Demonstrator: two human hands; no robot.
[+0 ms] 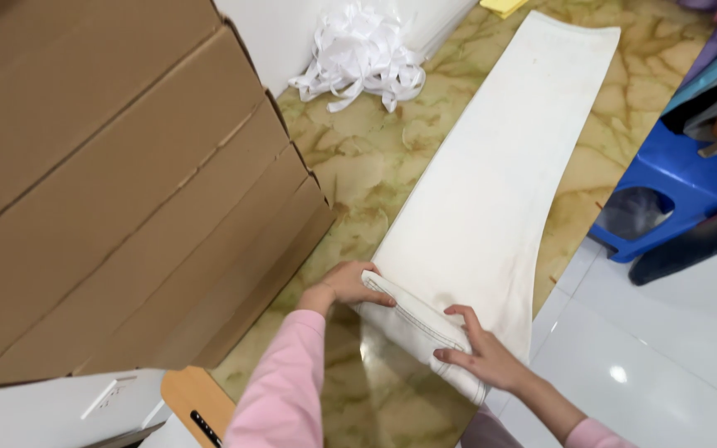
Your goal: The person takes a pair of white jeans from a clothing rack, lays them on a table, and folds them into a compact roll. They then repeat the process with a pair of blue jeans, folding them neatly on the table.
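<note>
A long white cloth [491, 174] lies flat on the marbled green-yellow floor, stretching away from me. Its near end is rolled up into a thick fold [417, 328] with dark stitching along the edge. My left hand [346, 286] grips the left end of that roll, fingers curled over it. My right hand [483, 357] presses on the right end of the roll with fingers spread over the fabric. Both sleeves are pink.
Stacked brown cardboard boxes [118, 182] rise at the left, close to my left arm. A heap of white straps [363, 54] lies at the back. A blue plastic stool [674, 195] with folded fabrics stands at the right. White tiles [657, 348] border the marbled floor.
</note>
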